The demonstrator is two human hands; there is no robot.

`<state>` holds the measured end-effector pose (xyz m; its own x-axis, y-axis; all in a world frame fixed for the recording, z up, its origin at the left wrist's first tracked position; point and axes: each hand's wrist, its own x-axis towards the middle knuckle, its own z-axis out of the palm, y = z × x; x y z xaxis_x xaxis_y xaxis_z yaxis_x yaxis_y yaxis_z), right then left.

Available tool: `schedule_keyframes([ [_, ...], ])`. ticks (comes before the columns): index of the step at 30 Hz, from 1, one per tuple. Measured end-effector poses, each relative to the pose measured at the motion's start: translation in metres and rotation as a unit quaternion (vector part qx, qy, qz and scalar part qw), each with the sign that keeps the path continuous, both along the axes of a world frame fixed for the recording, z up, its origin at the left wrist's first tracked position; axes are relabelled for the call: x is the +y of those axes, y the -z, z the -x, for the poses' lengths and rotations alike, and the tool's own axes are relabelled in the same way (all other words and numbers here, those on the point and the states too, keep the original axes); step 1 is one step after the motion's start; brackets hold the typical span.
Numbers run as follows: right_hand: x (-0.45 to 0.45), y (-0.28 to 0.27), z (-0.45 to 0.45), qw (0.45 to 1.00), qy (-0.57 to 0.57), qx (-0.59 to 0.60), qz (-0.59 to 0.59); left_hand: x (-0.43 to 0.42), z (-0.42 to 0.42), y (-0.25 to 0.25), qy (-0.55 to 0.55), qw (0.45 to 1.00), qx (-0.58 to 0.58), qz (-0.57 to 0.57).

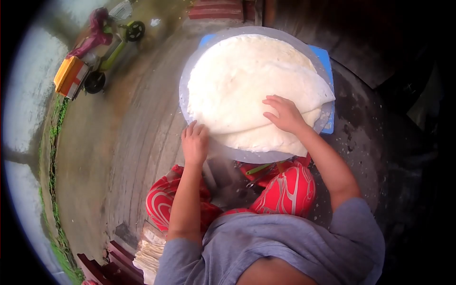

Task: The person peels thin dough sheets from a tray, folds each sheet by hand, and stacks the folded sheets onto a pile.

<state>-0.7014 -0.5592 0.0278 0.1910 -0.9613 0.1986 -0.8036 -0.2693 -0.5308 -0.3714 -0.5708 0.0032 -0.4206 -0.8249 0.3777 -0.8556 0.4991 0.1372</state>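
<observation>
A large white sheet that looks like dough (237,80) covers most of a round grey tray (247,155). The sheet is layered, with a loose upper edge running across its near side and a corner reaching past the tray's rim at right. At the tray's near left rim, my left hand (194,142) is closed, its curled fingers at the sheet's edge; the fingertips are partly hidden. My right hand (284,115) lies on the upper layer near that loose edge, thumb and fingers apart and the palm down.
Beneath the tray a blue surface (327,121) sticks out. Under its near rim, between my knees, is a green-handled utensil (259,168). A stack of flat pale pieces (149,254) is at lower left. A green scooter (109,59) with an orange box (71,73) stands at far left.
</observation>
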Motion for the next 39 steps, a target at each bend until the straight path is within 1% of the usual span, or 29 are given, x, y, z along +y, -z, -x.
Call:
schedule_keyframes([
  [1,-0.002,-0.015,-0.023,0.999,-0.019,-0.041,-0.028,-0.003,0.01,-0.019,0.001,1.0,0.0,0.001],
  [2,-0.004,-0.026,-0.047,0.997,-0.042,-0.052,-0.028,-0.003,0.022,-0.044,-0.005,0.998,0.009,0.061],
  [3,-0.008,-0.036,-0.07,0.998,-0.053,-0.022,-0.034,-0.005,0.032,-0.063,-0.009,0.993,0.018,0.121],
  [4,-0.01,-0.04,-0.09,0.998,-0.044,0.032,0.019,-0.008,0.039,-0.075,-0.005,0.992,0.019,0.122],
  [6,-0.03,-0.061,-0.119,0.992,-0.031,0.104,-0.07,-0.013,0.051,-0.095,-0.043,0.981,0.033,0.188],
  [7,-0.046,-0.06,-0.126,0.992,-0.029,0.104,-0.068,-0.009,0.06,-0.103,-0.04,0.98,0.033,0.19],
  [8,-0.067,-0.054,-0.129,0.992,-0.006,0.059,-0.108,-0.005,0.07,-0.109,-0.072,0.969,0.186,0.149],
  [9,-0.084,-0.053,-0.129,0.989,0.015,0.014,-0.148,-0.002,0.077,-0.112,-0.102,0.932,0.333,0.103],
  [10,-0.087,-0.075,-0.127,0.969,0.032,-0.143,-0.2,-0.001,0.078,-0.098,-0.07,0.924,0.374,0.044],
  [11,-0.089,-0.097,-0.123,0.922,0.047,-0.295,-0.248,0.004,0.084,-0.084,-0.081,0.9,0.426,-0.047],
  [12,-0.092,-0.113,-0.122,0.872,0.059,-0.421,-0.242,0.007,0.093,-0.074,-0.071,0.886,0.446,-0.103],
  [13,-0.095,-0.129,-0.122,0.807,0.072,-0.538,-0.233,0.009,0.1,-0.067,-0.061,0.869,0.464,-0.159],
  [15,-0.095,-0.163,-0.1,0.697,0.034,-0.679,-0.229,0.01,0.109,-0.054,-0.063,0.869,0.452,-0.191],
  [16,-0.086,-0.179,-0.089,0.671,0.027,-0.717,-0.187,0.009,0.114,-0.051,-0.027,0.836,0.526,-0.152],
  [17,-0.079,-0.189,-0.075,0.642,0.02,-0.752,-0.144,0.008,0.11,-0.05,-0.026,0.836,0.527,-0.151],
  [19,-0.065,-0.186,-0.03,0.635,-0.005,-0.766,-0.096,0.002,0.095,-0.052,-0.047,0.875,0.472,-0.098],
  [20,-0.053,-0.182,-0.008,0.64,0.021,-0.764,-0.073,-0.001,0.089,-0.058,-0.063,0.912,0.404,0.019],
  [21,-0.038,-0.175,0.011,0.644,0.049,-0.762,-0.05,-0.003,0.076,-0.065,-0.06,0.956,0.266,0.108],
  [23,-0.012,-0.138,0.048,0.605,0.084,-0.791,-0.03,-0.001,0.064,-0.069,-0.051,0.975,0.191,0.102],
  [24,0.001,-0.114,0.067,0.589,0.095,-0.802,-0.046,0.003,0.062,-0.064,-0.05,0.975,0.191,0.097],
  [25,0.017,-0.087,0.083,0.57,0.107,-0.813,-0.058,0.007,0.061,-0.055,-0.027,0.987,0.141,0.077],
  [27,0.046,-0.031,0.102,0.562,0.194,-0.803,-0.037,0.013,0.058,-0.027,0.004,0.998,0.063,0.029],
  [29,0.078,0.011,0.109,0.562,0.245,-0.788,-0.055,0.022,0.054,0.004,0.038,0.999,-0.017,-0.021],
  [30,0.092,0.02,0.106,0.556,0.258,-0.788,-0.058,0.029,0.055,0.012,0.045,0.998,-0.039,-0.01],
  [33,0.119,0.03,0.102,0.542,0.271,-0.793,-0.052,0.042,0.049,0.018,0.031,0.999,-0.022,0.031],
  [34,0.124,0.034,0.103,0.537,0.27,-0.798,-0.04,0.039,0.047,0.017,0.025,0.996,0.014,0.085],
  [35,0.127,0.038,0.103,0.531,0.268,-0.803,-0.028,0.037,0.042,0.019,0.027,0.996,0.013,0.084],
  [37,0.13,0.042,0.104,0.525,0.267,-0.808,-0.016,0.031,0.037,0.017,0.024,0.999,0.005,0.03],
  [39,0.13,0.044,0.103,0.504,0.242,-0.829,-0.009,0.036,0.04,0.005,0.054,0.998,0.021,0.034],
])
